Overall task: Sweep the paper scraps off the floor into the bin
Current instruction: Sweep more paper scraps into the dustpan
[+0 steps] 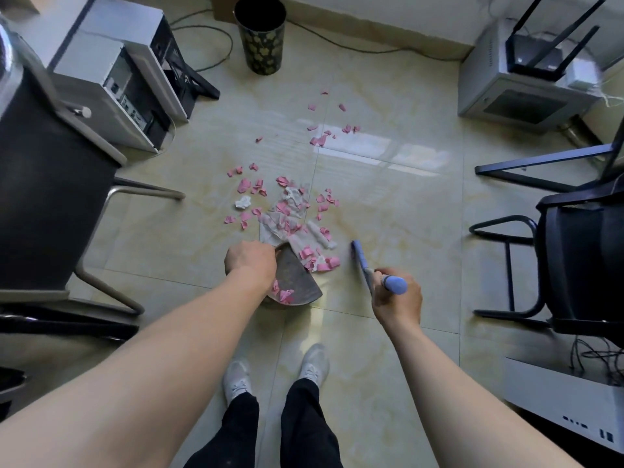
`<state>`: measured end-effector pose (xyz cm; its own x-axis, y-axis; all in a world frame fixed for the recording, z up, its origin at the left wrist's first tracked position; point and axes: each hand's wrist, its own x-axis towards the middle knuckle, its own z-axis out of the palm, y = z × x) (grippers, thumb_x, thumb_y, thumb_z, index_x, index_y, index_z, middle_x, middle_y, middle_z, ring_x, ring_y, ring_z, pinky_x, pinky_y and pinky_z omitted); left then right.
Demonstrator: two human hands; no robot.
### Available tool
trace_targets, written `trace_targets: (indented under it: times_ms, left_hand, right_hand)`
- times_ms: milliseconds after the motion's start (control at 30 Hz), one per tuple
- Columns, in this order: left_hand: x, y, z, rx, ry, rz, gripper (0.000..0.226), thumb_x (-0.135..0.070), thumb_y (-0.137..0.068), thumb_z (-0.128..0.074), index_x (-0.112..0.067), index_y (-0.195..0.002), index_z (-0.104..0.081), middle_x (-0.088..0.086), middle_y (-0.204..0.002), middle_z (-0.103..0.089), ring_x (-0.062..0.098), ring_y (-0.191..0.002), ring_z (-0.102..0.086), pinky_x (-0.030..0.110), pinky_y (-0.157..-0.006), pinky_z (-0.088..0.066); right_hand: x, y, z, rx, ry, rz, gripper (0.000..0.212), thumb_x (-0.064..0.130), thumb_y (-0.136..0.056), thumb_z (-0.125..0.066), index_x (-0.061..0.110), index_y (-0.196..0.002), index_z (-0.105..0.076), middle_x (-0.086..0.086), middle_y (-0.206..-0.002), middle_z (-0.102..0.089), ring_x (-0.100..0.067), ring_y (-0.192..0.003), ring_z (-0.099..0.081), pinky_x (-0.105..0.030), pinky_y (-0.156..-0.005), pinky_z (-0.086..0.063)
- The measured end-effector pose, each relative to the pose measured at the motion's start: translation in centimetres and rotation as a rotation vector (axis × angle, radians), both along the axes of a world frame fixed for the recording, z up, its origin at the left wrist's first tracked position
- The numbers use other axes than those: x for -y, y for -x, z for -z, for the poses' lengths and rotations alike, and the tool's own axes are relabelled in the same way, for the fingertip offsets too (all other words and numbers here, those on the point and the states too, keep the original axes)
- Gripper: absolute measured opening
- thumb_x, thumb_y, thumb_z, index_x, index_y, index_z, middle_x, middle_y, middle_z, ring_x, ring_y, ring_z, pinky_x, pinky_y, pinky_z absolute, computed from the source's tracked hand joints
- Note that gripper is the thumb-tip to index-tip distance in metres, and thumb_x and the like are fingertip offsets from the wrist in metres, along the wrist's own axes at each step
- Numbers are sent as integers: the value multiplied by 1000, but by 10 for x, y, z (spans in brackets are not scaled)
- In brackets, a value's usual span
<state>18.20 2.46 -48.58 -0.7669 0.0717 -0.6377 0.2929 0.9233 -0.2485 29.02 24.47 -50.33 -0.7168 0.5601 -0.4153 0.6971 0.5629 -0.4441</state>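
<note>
Most pink and white paper scraps (287,211) lie heaped at dark metal dustpan (297,282) lip, few inside. Left hand (250,261) curls round its rim, tilting it; right hand (398,298) fists lilac brush (363,265). Floral black bin (261,35) well apart.

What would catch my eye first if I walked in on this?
The pink paper scraps strewn over the pale floor in the middle stand out first. Just below them, the left hand holds a dark dustpan with a few scraps in it, and the right hand grips a blue brush beside the pile. A black flowered bin stands at the top, apart from the mess.
</note>
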Motion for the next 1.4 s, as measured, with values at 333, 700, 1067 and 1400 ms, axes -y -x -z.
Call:
trace_targets:
  times_ms: [333,700,1067,1400]
  left_hand:
    - [-18,4,-6,-17,18,-6,38,-7,-91,-46,-18,-122,-64,4,-124,-64,26,-113,-61,34,-80,-52]
    - [-7,-2,-12,-3,26,-23,31,-15,-93,-49,-18,-120,-64,4,-118,-66,26,-107,-63,34,-76,-54]
    - [8,-13,-7,-4,21,-47,30,-10,-91,-54,-18,-117,-66,3,-114,-68,25,-103,-65,33,-68,-50]
    - [14,-20,-11,12,24,-54,32,-12,-91,-52,-17,-118,-67,3,-117,-68,24,-105,-65,32,-74,-51]
  right_hand:
    - [-9,-18,-28,74,138,-378,24,32,-84,-53,17,-76,-70,-6,-64,-56,-29,-67,-51,-37,-59,-44]
    - [-6,0,-47,-90,201,88,18,26,-83,-61,15,-71,-69,-17,-70,-65,-29,-63,-54,-21,-43,-36]
    - [22,-6,-20,67,26,-571,18,24,-94,-59,20,-89,-77,-6,-85,-73,-31,-83,-64,-35,-68,-53]
    - [-3,-22,-52,16,310,-485,22,33,-84,-55,25,-77,-74,-6,-70,-67,-27,-68,-65,-44,-62,-55]
